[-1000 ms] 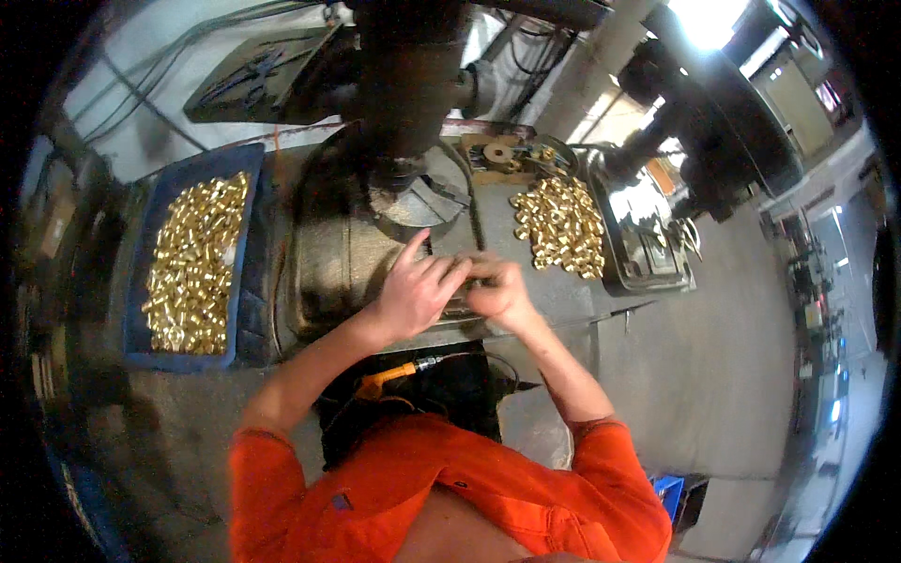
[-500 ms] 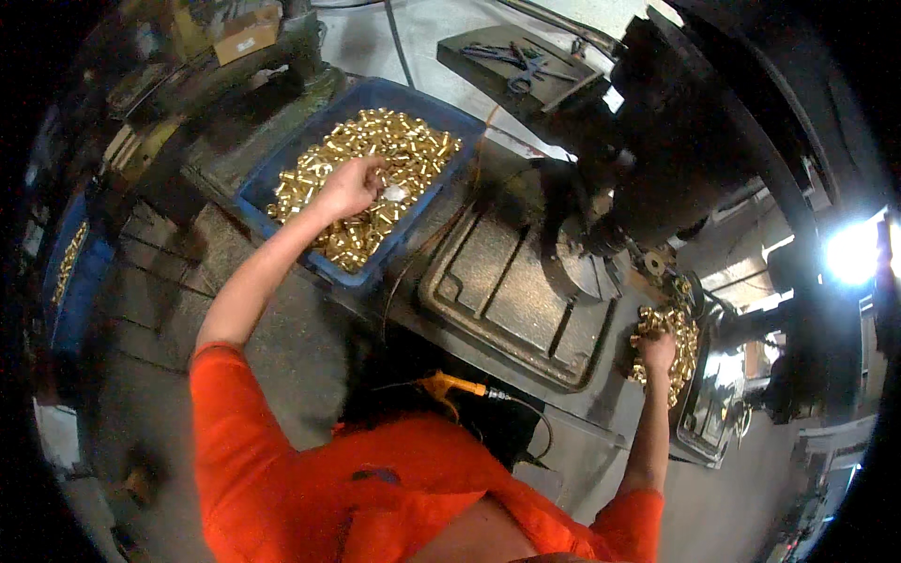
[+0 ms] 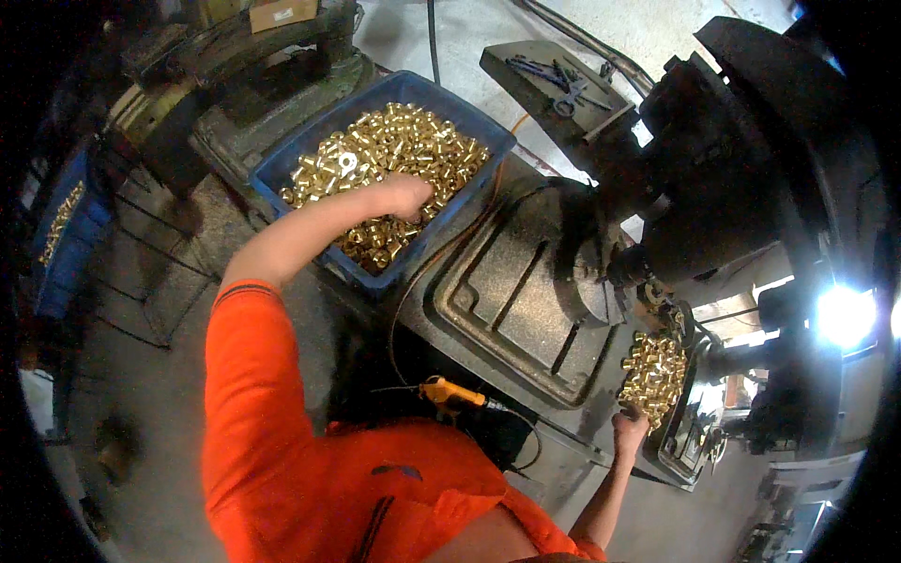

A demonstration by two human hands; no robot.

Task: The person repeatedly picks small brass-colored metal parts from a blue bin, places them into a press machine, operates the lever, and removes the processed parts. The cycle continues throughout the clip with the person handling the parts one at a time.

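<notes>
My left hand (image 3: 405, 197) is curled like a fist over the right side of a blue plastic bin (image 3: 310, 141). Its fingertips are hidden among the short brass fittings (image 3: 394, 131) that fill the bin. Far to the right lies a heap of similar brass pieces (image 3: 654, 371) on the machine table. My right hand (image 3: 629, 427) is closed at the heap's near edge. What either hand has in its fingers, if anything, is too small or hidden to make out.
Between my hands is a grooved metal machine table (image 3: 507, 291), with a dark machine head (image 3: 713, 169) above its far right. A yellow air gun (image 3: 452, 392) hangs at the front edge. Tools lie on a tray (image 3: 601, 117) behind. Another blue bin (image 3: 61, 253) stands far left.
The view has shifted. My left hand has moved toward the bin's right side and closed more. My right hand has drawn back from the heap's middle to its near edge.
</notes>
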